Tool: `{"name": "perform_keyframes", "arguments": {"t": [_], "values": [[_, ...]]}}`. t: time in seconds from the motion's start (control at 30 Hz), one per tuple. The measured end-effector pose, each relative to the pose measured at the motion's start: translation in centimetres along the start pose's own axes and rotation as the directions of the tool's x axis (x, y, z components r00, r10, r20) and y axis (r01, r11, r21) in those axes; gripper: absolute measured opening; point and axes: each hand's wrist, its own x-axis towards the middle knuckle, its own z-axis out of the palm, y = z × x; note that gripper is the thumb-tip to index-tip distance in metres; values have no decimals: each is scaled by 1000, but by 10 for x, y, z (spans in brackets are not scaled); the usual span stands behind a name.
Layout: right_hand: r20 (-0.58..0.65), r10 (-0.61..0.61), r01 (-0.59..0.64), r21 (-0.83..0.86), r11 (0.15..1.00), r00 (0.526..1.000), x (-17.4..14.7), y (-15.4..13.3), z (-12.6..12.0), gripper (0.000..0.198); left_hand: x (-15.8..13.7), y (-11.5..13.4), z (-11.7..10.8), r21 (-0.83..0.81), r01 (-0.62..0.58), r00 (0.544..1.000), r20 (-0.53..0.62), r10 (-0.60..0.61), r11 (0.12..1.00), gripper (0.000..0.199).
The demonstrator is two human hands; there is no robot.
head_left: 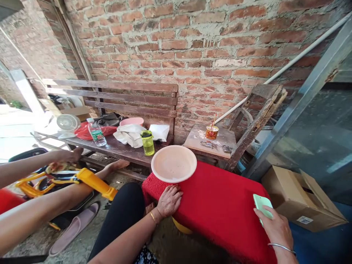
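A pale pink basin (174,164) sits at the far left end of a table covered with a red cloth (220,205). My left hand (169,201) rests on the cloth's near edge just below the basin, palm down with its fingers stretched out, holding nothing. At the right end of the cloth, my right hand (277,227) grips a mint-green phone (262,205). Its thumb and fingers wrap round the phone's sides, and part of the phone is hidden by them.
A wooden bench (129,152) along the brick wall carries a water bottle (96,134), a green cup (147,143), cloths and a fan (67,123). On an old chair (192,138) lie padlocks (208,144) beside a tin (212,132). A cardboard box (302,198) stands right. Another person's legs (55,198) extend at left.
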Motion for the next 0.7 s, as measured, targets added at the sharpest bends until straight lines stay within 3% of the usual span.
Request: {"name": "perform_keyframes", "arguments": {"t": [0.17, 0.43, 0.57, 0.7], "values": [[30, -48, 49, -26, 998, 998, -7, -13, 9, 61, 0, 1, -2, -14, 16, 1000, 2, -16, 1000, 26], [168, -262, 267, -6, 964, 950, -37, -63, 49, 57, 0, 1, -1, 0, 25, 999, 38, -25, 1000, 28], [128, -190, 194, -26, 981, 973, -24, -36, 35, 52, 0, 1, -1, 7, 16, 1000, 15, -16, 1000, 26], [16, 6, -4, -67, 998, 1000, -1, 14, 9, 50, 0, 2, -1, 3, 11, 1000, 12, -11, 1000, 26]]}}
